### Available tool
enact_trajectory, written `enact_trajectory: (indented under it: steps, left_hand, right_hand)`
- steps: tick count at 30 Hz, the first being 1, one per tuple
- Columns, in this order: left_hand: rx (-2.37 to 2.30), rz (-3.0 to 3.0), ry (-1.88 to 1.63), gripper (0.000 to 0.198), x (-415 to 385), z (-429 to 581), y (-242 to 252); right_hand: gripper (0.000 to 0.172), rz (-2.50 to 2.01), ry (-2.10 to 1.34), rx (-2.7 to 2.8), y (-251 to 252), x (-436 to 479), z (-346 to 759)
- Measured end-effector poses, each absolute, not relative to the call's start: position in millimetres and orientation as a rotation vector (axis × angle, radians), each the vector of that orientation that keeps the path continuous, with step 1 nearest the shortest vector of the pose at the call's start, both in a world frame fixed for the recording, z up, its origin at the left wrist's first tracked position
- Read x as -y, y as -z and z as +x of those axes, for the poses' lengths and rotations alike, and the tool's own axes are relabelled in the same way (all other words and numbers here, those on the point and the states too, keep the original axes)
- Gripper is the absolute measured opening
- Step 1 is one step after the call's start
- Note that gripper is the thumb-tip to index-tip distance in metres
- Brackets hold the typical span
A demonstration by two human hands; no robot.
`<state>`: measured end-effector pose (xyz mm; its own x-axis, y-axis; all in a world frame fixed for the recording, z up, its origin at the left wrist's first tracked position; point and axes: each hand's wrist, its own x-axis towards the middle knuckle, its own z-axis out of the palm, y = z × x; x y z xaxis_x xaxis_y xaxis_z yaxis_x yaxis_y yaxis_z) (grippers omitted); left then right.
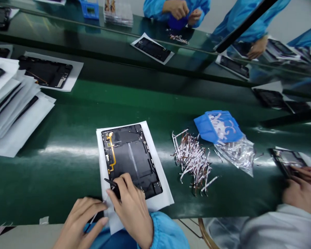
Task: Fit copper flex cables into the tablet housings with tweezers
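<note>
A black tablet back frame [131,157] with a yellow flex cable [111,152] lies on a white sheet [155,152] on the green belt in front of me. My right hand [132,207] is closed on black tweezers [111,185], whose tip rests at the frame's lower left corner. My left hand [79,223] sits beside it at the sheet's near left corner, fingers pinched on a thin white strip [94,217].
A heap of white strip parts [193,159] lies right of the sheet, beside a blue tray and clear bag [224,131]. Stacked white sheets with frames [10,100] sit at the left. A neighbour's hands [302,193] work at the right; other workers stand across the belt.
</note>
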<state>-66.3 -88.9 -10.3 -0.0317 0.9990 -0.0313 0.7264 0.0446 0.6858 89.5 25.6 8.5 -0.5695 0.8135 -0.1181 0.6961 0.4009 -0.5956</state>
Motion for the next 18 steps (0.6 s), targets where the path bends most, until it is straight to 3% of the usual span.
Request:
enact_trajectory:
  steps: [3,7,11,18]
  left_hand:
    - [-1.781,1.765,-0.718,0.026,88.5,-68.5,9.4]
    - [-1.77,1.72,-0.661,0.032,83.5,-70.1,1.5]
    - [-1.732,1.734,-0.595,0.033,80.5,-71.9,-0.3]
    - [-1.667,1.678,-0.63,0.031,78.0,-67.7,6.5]
  right_hand:
    - [0.009,-1.411,-0.884,2.428,-2.0,-25.0,86.2]
    - [0.016,-1.427,-0.913,2.354,-1.2,-27.4,88.8]
    - [0.005,-1.413,-1.019,2.286,-3.9,-30.0,88.2]
    - [0.021,-1.32,-0.998,2.142,7.7,-22.7,87.8]
